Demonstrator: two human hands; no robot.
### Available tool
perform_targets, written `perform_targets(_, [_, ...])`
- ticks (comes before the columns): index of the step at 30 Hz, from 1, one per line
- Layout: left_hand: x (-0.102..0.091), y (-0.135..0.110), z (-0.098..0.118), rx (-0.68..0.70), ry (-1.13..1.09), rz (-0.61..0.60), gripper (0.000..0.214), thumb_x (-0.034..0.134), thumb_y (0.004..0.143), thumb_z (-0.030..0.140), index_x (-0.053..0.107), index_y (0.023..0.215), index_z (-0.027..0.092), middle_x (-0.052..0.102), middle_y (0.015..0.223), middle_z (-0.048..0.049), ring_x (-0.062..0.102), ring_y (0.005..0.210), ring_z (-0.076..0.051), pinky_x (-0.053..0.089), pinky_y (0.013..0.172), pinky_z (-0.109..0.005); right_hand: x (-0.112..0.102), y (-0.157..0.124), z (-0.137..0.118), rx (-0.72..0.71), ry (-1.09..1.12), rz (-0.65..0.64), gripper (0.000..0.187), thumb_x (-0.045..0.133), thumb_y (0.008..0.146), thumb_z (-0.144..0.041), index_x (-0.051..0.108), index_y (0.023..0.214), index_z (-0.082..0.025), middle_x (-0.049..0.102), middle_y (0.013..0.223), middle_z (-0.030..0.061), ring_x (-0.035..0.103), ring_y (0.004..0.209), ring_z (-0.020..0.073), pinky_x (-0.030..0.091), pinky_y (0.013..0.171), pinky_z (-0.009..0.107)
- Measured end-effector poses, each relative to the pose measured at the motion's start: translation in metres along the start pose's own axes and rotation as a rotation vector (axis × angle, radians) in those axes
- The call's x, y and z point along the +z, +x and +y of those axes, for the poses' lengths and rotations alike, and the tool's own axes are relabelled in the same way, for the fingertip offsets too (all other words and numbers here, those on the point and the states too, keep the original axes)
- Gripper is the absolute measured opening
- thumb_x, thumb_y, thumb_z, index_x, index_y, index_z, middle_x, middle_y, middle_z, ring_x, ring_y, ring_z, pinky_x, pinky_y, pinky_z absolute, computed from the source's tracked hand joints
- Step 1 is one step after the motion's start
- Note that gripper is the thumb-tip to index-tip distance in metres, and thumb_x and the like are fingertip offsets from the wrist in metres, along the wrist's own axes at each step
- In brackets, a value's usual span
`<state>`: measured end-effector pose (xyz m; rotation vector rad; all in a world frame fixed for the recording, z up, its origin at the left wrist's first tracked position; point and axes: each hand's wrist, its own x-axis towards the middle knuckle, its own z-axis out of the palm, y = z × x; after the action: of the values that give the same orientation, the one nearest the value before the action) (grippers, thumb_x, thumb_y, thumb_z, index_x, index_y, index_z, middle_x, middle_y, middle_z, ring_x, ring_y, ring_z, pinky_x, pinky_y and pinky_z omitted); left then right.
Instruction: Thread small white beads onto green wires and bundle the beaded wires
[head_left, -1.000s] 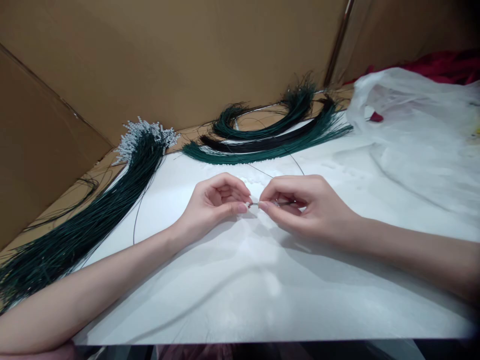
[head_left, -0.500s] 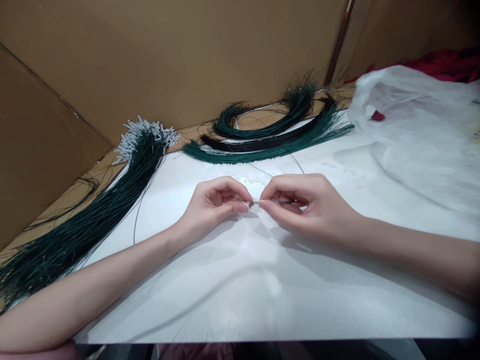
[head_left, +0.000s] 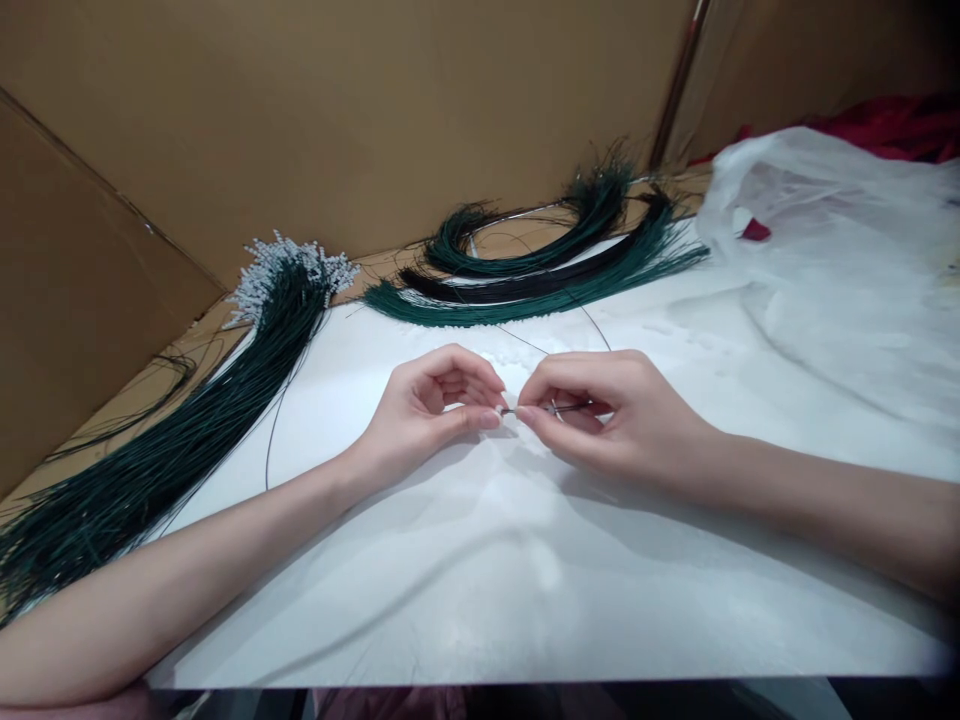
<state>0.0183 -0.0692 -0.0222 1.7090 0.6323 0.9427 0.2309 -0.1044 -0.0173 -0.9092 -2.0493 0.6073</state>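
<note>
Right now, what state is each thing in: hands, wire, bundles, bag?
left hand: fingertips pinched shut on the tip of the thin wire.
right hand: pinched shut on the thin wire.
thin wire: held level between both hands.
bead-tipped bundle: lying loose, untouched, at left.
curved bundles: lying in arcs at the back.
plastic bag: crumpled, at right.
white sheet: flat under the hands.

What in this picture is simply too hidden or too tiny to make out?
All in the head view:
1. What the pinched fingertips of the left hand grip: too small, and covered by the fingers.
2. The stretch of thin wire inside the right hand: hidden by its curled fingers.
3. Contents of the plastic bag: veiled by cloudy film and cut off at the right edge.
4. Near end of the green wire bundle: cut off at the left edge.
</note>
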Motion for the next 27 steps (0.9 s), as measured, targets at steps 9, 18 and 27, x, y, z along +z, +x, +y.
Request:
perform_targets(9, [0.0002, 0.0004, 0.0, 0.018, 0.014, -0.007, 0.023, 0.079, 0.074, 0.007, 0.069, 0.091, 0.018, 0.07, 0.085, -0.0012, 0.068, 0.081, -0.012, 0.056, 0.075, -0.02, 0.0006, 0.0005, 0.0014, -0.033, -0.025, 0.0, 0.016, 0.058, 0.078, -0.002, 0.062, 0.072, -0.017, 0.054, 0.064, -0.0036, 0.041, 0.054, 0.007, 0.031, 0.051, 0.022])
perform_targets(18, [0.0001, -0.0006, -0.0005, 0.008, 0.04, 0.001, 0.022, 0.081, 0.074, 0.011, 0.069, 0.091, 0.017, 0.07, 0.085, -0.0022, 0.068, 0.081, -0.013, 0.056, 0.076, -0.022, -0.0007, 0.0, 0.0012, -0.047, -0.03, -0.012, 0.015, 0.059, 0.078, -0.003, 0.063, 0.073, -0.017, 0.052, 0.063, -0.004, 0.04, 0.054, 0.0068, 0.031, 0.051, 0.023])
perform_targets(27, [-0.0002, -0.0014, 0.0001, 0.046, 0.038, -0.015, 0.025, 0.078, 0.074, 0.004, 0.068, 0.092, 0.018, 0.069, 0.086, -0.0006, 0.067, 0.081, -0.011, 0.055, 0.076, -0.019, 0.0, 0.0004, 0.0025, -0.081, -0.033, 0.001, 0.015, 0.06, 0.077, 0.0, 0.065, 0.072, -0.014, 0.051, 0.062, -0.0047, 0.039, 0.054, 0.0052, 0.031, 0.051, 0.021])
